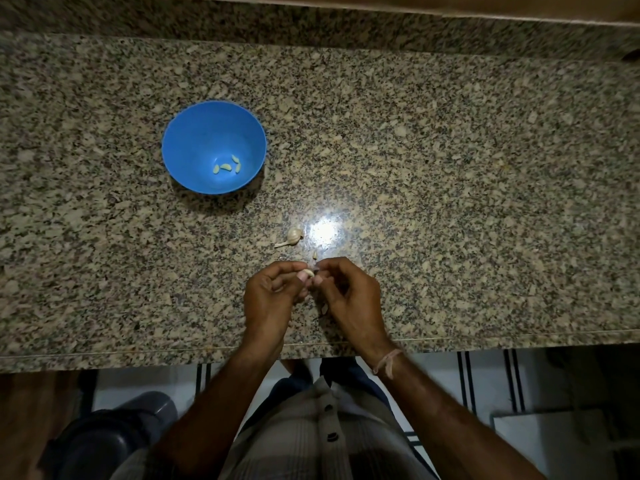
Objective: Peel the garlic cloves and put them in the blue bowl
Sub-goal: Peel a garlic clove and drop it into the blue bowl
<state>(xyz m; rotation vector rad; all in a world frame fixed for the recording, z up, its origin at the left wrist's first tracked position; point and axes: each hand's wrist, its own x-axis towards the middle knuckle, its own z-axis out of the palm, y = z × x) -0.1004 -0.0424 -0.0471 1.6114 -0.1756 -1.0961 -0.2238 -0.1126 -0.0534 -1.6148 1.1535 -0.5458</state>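
Looking down from the head view. Both hands meet over the near part of the speckled granite worktop [450, 161], close to its front edge.

Left hand [272, 296]: fingers curled, thumb and forefinger tips pinching a pale garlic clove [309, 273]. Right hand [351, 296]: fingers also curled, its fingertips [318, 280] pinching the same clove from the right. Both grips are clamped on the clove. It sits between the two sets of fingertips, at the far end of the hands. Whether it touches the stone or is held just above it, cannot tell. How much skin is on it: too small to tell.

Just beyond the hands a tiny pale scrap [315, 254] lies on the worktop. A little farther off, left of a bright glare spot, lies a small garlic bulb [293, 235], stem pointing left, apart from both hands.

Blue bowl [207, 126] stands upright, well off to the far left of the hands. A few peeled cloves [227, 167] lie close together in its bottom.

Right wrist carries a thin pale thread band [388, 363]. Below the worktop edge: a buttoned striped shirt [325, 431] and a pale floor [485, 382] with dark stripes.
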